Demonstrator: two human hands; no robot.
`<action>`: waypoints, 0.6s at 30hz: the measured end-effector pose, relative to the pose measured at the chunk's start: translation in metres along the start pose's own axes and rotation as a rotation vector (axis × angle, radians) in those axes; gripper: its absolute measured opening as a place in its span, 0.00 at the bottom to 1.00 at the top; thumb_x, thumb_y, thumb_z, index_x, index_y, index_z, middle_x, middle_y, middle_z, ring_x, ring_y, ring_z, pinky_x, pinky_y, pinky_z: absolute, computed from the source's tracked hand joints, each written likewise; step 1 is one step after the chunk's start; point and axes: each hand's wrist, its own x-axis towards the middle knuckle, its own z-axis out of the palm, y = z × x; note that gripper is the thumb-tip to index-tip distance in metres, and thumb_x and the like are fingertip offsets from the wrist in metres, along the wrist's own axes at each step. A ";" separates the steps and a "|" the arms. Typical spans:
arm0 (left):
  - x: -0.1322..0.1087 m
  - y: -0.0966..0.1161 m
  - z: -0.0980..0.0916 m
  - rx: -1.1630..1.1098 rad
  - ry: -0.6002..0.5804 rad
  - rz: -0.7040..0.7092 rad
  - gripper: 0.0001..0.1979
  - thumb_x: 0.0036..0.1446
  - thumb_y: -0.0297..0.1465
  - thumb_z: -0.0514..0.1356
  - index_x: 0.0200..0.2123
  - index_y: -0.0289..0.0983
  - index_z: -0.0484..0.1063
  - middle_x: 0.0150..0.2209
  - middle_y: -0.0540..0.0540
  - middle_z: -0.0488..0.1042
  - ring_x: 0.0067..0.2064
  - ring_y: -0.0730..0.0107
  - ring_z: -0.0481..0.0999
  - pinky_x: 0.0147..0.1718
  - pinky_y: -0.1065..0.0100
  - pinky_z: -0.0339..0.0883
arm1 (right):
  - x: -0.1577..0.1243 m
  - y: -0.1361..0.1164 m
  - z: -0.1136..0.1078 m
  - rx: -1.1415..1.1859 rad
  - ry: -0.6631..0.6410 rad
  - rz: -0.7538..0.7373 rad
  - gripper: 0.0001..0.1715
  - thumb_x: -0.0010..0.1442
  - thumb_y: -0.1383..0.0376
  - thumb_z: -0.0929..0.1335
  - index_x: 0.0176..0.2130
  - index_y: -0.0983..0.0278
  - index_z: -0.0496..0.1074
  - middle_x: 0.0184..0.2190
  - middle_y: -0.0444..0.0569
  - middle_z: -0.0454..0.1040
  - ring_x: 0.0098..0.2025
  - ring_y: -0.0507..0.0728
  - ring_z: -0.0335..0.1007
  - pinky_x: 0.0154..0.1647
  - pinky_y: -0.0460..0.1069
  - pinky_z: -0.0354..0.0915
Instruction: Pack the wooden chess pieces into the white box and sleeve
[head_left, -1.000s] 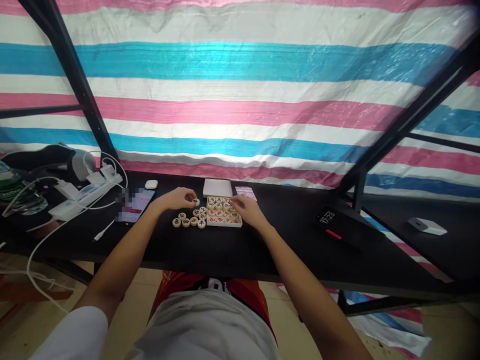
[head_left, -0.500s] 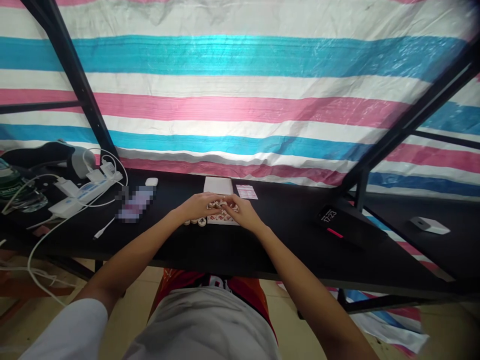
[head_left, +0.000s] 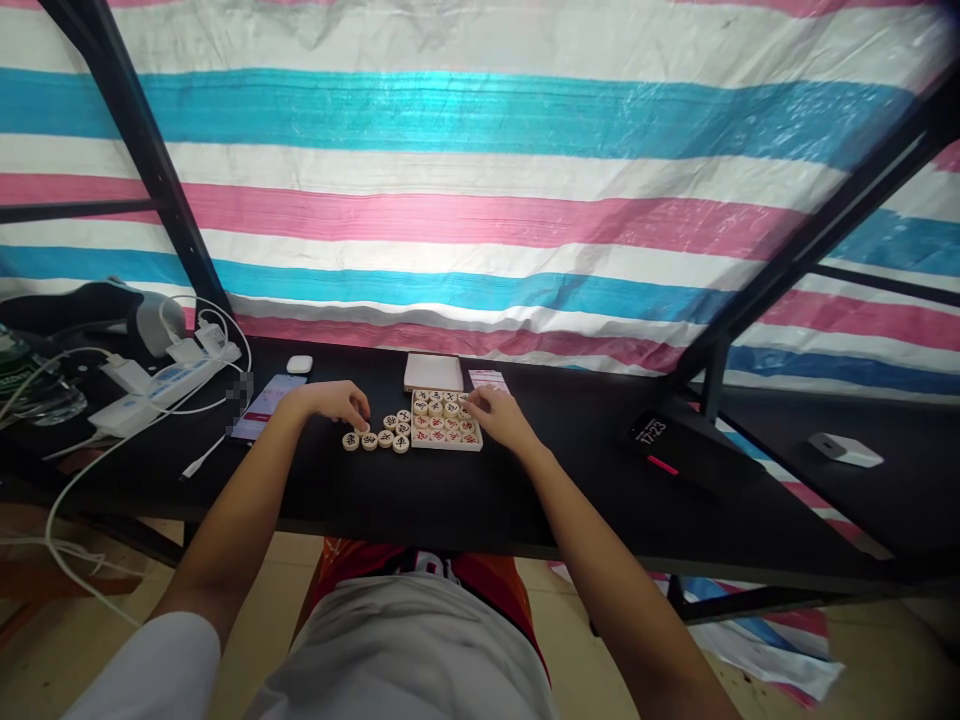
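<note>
Round Chinese chess pieces fill a shallow white box [head_left: 448,447], with black characters in the back rows and red ones in front. More loose pieces [head_left: 385,438] lie on the black table to its left. Over the leftmost of these, my left hand [head_left: 339,402] is closed, its curled fingertips on a piece that they partly hide. My right hand [head_left: 499,415] is at the box's back right corner, fingers bent but apart, tips touching the pieces there. A white box lid [head_left: 434,373] lies just behind the box.
A printed card [head_left: 489,380] lies behind my right hand. To the left are a phone [head_left: 264,408], a white earbud case [head_left: 300,365], a power strip [head_left: 161,395] with cables and a bottle [head_left: 34,385]. A dark phone [head_left: 660,445] lies right. Striped sheeting hangs behind the table.
Both hands were together over the box. My left hand has moved left to the loose pieces, and my right hand has shifted slightly right, uncovering the rows in the box.
</note>
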 end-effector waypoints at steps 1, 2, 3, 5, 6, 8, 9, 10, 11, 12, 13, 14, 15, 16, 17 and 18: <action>0.000 0.000 0.001 -0.025 -0.023 -0.019 0.25 0.35 0.44 0.66 0.37 0.37 0.76 0.29 0.48 0.75 0.30 0.68 0.71 0.24 0.74 0.62 | 0.000 0.001 0.001 -0.016 0.007 -0.006 0.10 0.57 0.60 0.64 0.30 0.63 0.70 0.26 0.45 0.70 0.30 0.53 0.63 0.33 0.48 0.59; 0.000 0.001 0.001 -0.047 -0.038 -0.034 0.25 0.35 0.44 0.67 0.38 0.36 0.76 0.30 0.47 0.75 0.30 0.68 0.72 0.25 0.74 0.64 | 0.001 0.002 0.002 -0.023 0.011 -0.005 0.09 0.58 0.61 0.64 0.31 0.63 0.70 0.26 0.45 0.69 0.29 0.53 0.63 0.33 0.48 0.58; 0.000 0.001 0.002 -0.065 -0.048 -0.044 0.25 0.35 0.44 0.67 0.38 0.36 0.76 0.30 0.47 0.76 0.30 0.68 0.72 0.25 0.74 0.65 | 0.001 0.002 0.003 -0.022 0.009 0.001 0.09 0.58 0.62 0.64 0.31 0.63 0.71 0.25 0.45 0.69 0.29 0.53 0.62 0.33 0.48 0.58; 0.000 0.001 0.002 -0.089 -0.060 -0.058 0.25 0.35 0.44 0.67 0.37 0.36 0.76 0.31 0.46 0.76 0.31 0.68 0.72 0.26 0.74 0.66 | 0.001 0.002 0.004 -0.008 -0.006 0.012 0.08 0.58 0.62 0.64 0.32 0.63 0.71 0.24 0.44 0.68 0.28 0.53 0.62 0.32 0.48 0.58; 0.001 0.001 0.003 -0.094 -0.060 -0.060 0.24 0.36 0.44 0.66 0.36 0.35 0.76 0.32 0.45 0.76 0.31 0.69 0.72 0.26 0.74 0.66 | 0.001 0.002 0.004 0.002 -0.013 0.017 0.08 0.58 0.62 0.64 0.32 0.63 0.71 0.24 0.44 0.69 0.28 0.53 0.63 0.32 0.48 0.58; 0.003 0.002 0.004 -0.088 -0.048 -0.061 0.23 0.38 0.45 0.65 0.36 0.35 0.75 0.33 0.45 0.76 0.31 0.69 0.72 0.26 0.75 0.66 | 0.001 0.000 0.004 0.020 -0.026 0.022 0.08 0.58 0.62 0.64 0.32 0.63 0.71 0.25 0.45 0.69 0.30 0.53 0.64 0.33 0.48 0.59; 0.004 0.003 0.005 -0.074 -0.031 -0.062 0.23 0.40 0.45 0.64 0.36 0.35 0.75 0.33 0.45 0.76 0.30 0.70 0.72 0.26 0.75 0.66 | 0.000 0.000 0.004 0.028 -0.028 0.022 0.09 0.58 0.62 0.64 0.33 0.64 0.71 0.26 0.46 0.70 0.30 0.53 0.64 0.35 0.48 0.60; 0.005 0.005 0.006 -0.053 -0.008 -0.062 0.23 0.41 0.46 0.64 0.36 0.35 0.75 0.33 0.44 0.76 0.30 0.70 0.72 0.25 0.75 0.66 | 0.000 -0.001 0.003 0.038 -0.030 0.020 0.09 0.57 0.63 0.64 0.34 0.64 0.71 0.28 0.46 0.70 0.31 0.53 0.65 0.36 0.48 0.60; 0.006 0.006 0.007 -0.028 0.021 -0.062 0.23 0.43 0.46 0.63 0.37 0.35 0.74 0.33 0.44 0.76 0.29 0.71 0.72 0.25 0.75 0.66 | 0.000 -0.001 0.002 0.047 -0.036 0.019 0.09 0.57 0.64 0.64 0.36 0.64 0.72 0.29 0.46 0.69 0.32 0.53 0.65 0.37 0.49 0.61; 0.007 0.008 0.008 -0.001 0.055 -0.061 0.23 0.44 0.45 0.62 0.38 0.35 0.74 0.34 0.44 0.75 0.28 0.71 0.72 0.25 0.75 0.66 | -0.001 0.000 0.001 0.056 -0.047 0.018 0.10 0.56 0.65 0.64 0.37 0.64 0.72 0.31 0.47 0.69 0.33 0.53 0.65 0.39 0.49 0.61; 0.008 0.010 0.009 0.025 0.086 -0.055 0.23 0.45 0.45 0.61 0.40 0.35 0.74 0.34 0.44 0.75 0.28 0.71 0.72 0.25 0.74 0.66 | -0.001 0.000 0.000 0.064 -0.066 0.020 0.11 0.55 0.66 0.64 0.38 0.64 0.72 0.32 0.47 0.69 0.35 0.54 0.65 0.40 0.49 0.61; 0.009 0.011 0.009 0.046 0.109 -0.045 0.22 0.46 0.45 0.60 0.41 0.35 0.73 0.34 0.44 0.75 0.28 0.71 0.72 0.24 0.74 0.65 | -0.001 0.001 -0.001 0.070 -0.089 0.022 0.12 0.54 0.67 0.64 0.39 0.64 0.72 0.34 0.48 0.69 0.36 0.54 0.65 0.41 0.49 0.61; 0.009 0.013 0.010 0.059 0.120 -0.031 0.22 0.47 0.44 0.59 0.41 0.36 0.73 0.35 0.45 0.75 0.28 0.70 0.72 0.24 0.74 0.65 | -0.001 0.001 -0.002 0.073 -0.113 0.024 0.13 0.53 0.68 0.65 0.40 0.64 0.72 0.35 0.48 0.68 0.37 0.54 0.65 0.42 0.49 0.61; 0.009 0.014 0.010 0.066 0.120 -0.014 0.22 0.48 0.44 0.59 0.42 0.36 0.73 0.35 0.45 0.75 0.29 0.70 0.72 0.24 0.74 0.65 | -0.002 0.001 -0.003 0.073 -0.133 0.024 0.14 0.52 0.68 0.65 0.40 0.64 0.72 0.36 0.48 0.68 0.38 0.54 0.65 0.43 0.50 0.61; 0.009 0.014 0.011 0.069 0.112 0.002 0.22 0.47 0.44 0.59 0.42 0.36 0.74 0.35 0.45 0.75 0.29 0.70 0.72 0.25 0.75 0.64 | -0.002 0.002 -0.003 0.071 -0.145 0.023 0.14 0.52 0.68 0.65 0.40 0.63 0.73 0.36 0.48 0.68 0.38 0.54 0.65 0.44 0.50 0.61; 0.009 0.015 0.011 0.075 0.100 0.015 0.22 0.47 0.44 0.60 0.42 0.37 0.74 0.35 0.45 0.75 0.30 0.70 0.72 0.25 0.75 0.64 | -0.002 0.002 -0.003 0.069 -0.149 0.021 0.14 0.52 0.68 0.65 0.40 0.63 0.73 0.36 0.48 0.68 0.38 0.54 0.65 0.44 0.50 0.61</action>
